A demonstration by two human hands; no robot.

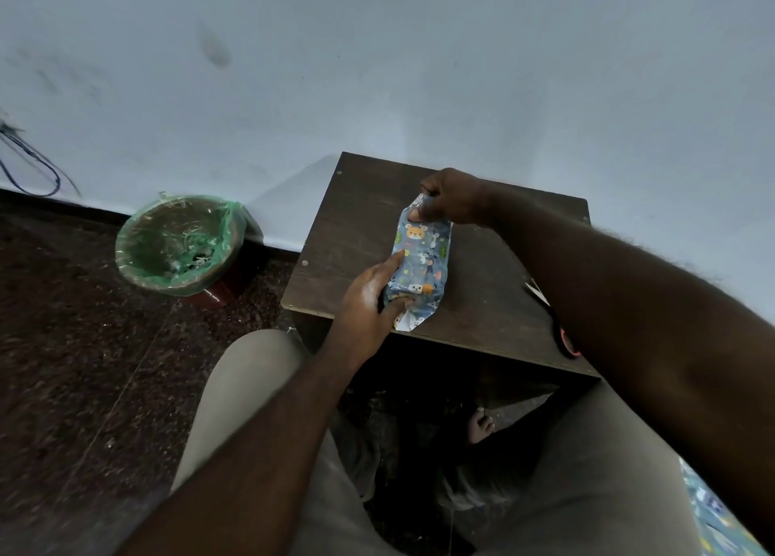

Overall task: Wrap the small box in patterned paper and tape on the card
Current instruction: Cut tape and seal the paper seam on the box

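Right hand (451, 197), arm stretched across the counter (348, 228), pinches the far flap of patterned paper (423, 236) covering the small box. Left hand (369, 304), nearer, presses a straight index finger and thumb against its near side.

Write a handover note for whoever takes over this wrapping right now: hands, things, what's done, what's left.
Left hand presses forefinger and thumb on the near end of the patterned paper, which lies on the table. Right hand pinches its far flap.
Done: paper is round the box, hidden inside.
Left: both end flaps stick out unfolded; fold and tape them, then tape on the card.
Card and tape not in view; scissors lie partly behind the right forearm.
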